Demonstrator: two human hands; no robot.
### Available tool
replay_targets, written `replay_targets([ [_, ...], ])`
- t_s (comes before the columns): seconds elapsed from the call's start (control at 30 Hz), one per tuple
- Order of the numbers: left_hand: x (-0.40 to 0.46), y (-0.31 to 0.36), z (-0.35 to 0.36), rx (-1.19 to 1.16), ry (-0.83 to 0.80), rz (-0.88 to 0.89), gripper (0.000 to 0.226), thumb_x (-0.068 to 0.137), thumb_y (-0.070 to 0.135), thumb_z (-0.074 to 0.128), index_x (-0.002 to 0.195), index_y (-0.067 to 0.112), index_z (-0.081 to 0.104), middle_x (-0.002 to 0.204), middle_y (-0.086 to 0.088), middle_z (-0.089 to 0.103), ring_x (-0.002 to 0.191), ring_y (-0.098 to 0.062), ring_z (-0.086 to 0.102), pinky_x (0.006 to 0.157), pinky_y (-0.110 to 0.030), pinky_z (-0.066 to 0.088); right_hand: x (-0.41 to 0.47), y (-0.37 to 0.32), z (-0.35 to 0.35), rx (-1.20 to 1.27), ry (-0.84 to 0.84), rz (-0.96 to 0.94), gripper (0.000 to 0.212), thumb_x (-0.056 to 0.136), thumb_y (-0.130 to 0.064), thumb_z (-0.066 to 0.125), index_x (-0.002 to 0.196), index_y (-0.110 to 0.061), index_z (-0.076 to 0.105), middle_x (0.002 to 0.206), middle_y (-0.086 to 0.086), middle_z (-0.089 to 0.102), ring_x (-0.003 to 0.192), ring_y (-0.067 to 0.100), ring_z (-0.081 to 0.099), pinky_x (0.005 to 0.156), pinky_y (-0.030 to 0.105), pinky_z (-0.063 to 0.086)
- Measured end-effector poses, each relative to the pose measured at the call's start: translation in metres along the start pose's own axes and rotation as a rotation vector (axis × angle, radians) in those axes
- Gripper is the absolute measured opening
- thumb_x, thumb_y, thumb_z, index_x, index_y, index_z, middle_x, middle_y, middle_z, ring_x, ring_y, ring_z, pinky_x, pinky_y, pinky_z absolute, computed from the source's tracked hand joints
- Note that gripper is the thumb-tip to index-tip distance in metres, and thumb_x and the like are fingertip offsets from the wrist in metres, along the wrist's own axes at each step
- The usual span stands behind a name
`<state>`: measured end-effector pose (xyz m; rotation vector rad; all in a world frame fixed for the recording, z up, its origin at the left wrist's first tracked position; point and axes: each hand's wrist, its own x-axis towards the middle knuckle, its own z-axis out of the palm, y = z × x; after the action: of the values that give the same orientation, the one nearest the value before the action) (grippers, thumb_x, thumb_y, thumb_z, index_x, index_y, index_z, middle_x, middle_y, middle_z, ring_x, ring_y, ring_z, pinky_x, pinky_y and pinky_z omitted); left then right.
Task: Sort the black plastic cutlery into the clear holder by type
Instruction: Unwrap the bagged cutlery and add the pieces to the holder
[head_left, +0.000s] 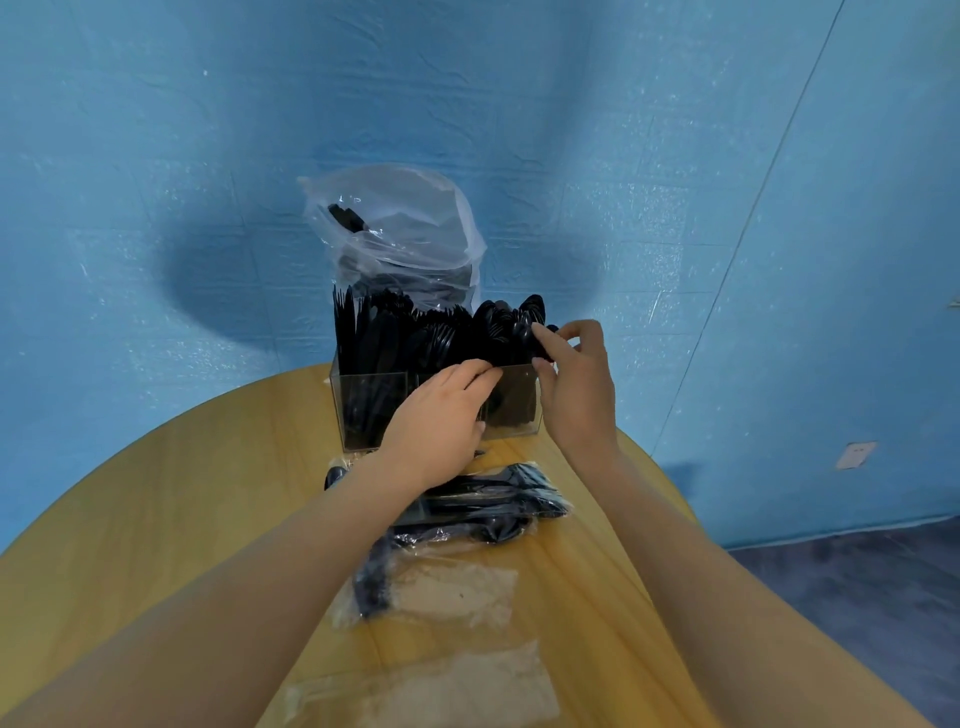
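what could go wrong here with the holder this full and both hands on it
1. The clear holder is packed tight, so the spoon pinched by the right hand may snag its neighbours and lift or spill them.
2. The left hand presses the holder's front wall; a push could slide it into the plastic bag standing right behind.
3. Wrapped cutlery packets lie under the forearms, likely to get swept along the table.

holder (363, 410) on table (156, 493) | bag (395, 228) behind holder | wrapped cutlery (488, 504) before holder
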<state>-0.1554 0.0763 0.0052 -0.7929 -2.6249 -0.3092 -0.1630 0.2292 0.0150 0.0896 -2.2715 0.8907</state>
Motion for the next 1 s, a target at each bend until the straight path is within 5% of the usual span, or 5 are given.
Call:
replay_targets([
  [0.3,-0.070,-0.008,-0.012,-0.171,0.045,-0.119,0.039,0.092,0.022,0.057,0.130,0.020,0.052,0.128,0.007,0.049,0.114,-0.010,0.047,0.098,-0.026,0.041,-0.079,-0.025,0.006,0.017,-0.275,-0.040,0.017,0.091,-0.017,0.060,0.105,-0.012,0.069,0.099,0.000,0.056,0.095,0.014,0.051,0.077,0.015,0.033],
  [0.57,-0.135,-0.020,-0.017,-0.296,0.038,-0.335,0.030,0.093,0.021,0.055,0.124,0.021,0.056,0.123,0.009,0.049,0.115,-0.007,0.044,0.092,-0.015,0.031,-0.116,-0.046,0.010,-0.221,-0.561,-0.005,0.041,0.093,-0.028,0.053,0.133,-0.024,0.051,0.132,-0.001,0.047,0.122,0.019,0.035,0.105,0.035,0.028],
  [0.73,-0.151,-0.016,-0.015,-0.393,0.048,-0.405,0.029,0.094,0.024,0.053,0.123,0.023,0.057,0.120,0.011,0.049,0.107,0.001,0.041,0.088,-0.013,0.030,-0.124,-0.049,0.010,-0.248,-0.412,-0.079,0.028,0.095,-0.020,0.052,0.119,-0.029,0.064,0.116,-0.005,0.060,0.112,0.017,0.046,0.099,0.033,0.028],
  [0.87,-0.154,-0.008,-0.014,-0.504,0.143,-0.415,0.025,0.093,0.034,0.053,0.114,0.022,0.059,0.111,0.011,0.054,0.103,-0.004,0.051,0.083,-0.013,0.036,-0.130,-0.055,0.007,-0.170,-0.200,-0.260,0.020,0.082,-0.008,0.068,0.098,-0.017,0.075,0.084,0.001,0.068,0.081,0.027,0.058,0.072,0.038,0.044],
  [1.0,-0.156,-0.001,-0.017,-0.774,0.170,-0.385,0.047,0.089,0.059,0.044,0.097,0.016,0.061,0.093,0.004,0.062,0.085,-0.006,0.058,0.071,-0.021,0.047,-0.137,-0.058,0.006,-0.165,-0.131,-0.401,0.026,0.072,-0.002,0.077,0.097,-0.011,0.075,0.080,0.003,0.067,0.074,0.025,0.058,0.058,0.034,0.048],
])
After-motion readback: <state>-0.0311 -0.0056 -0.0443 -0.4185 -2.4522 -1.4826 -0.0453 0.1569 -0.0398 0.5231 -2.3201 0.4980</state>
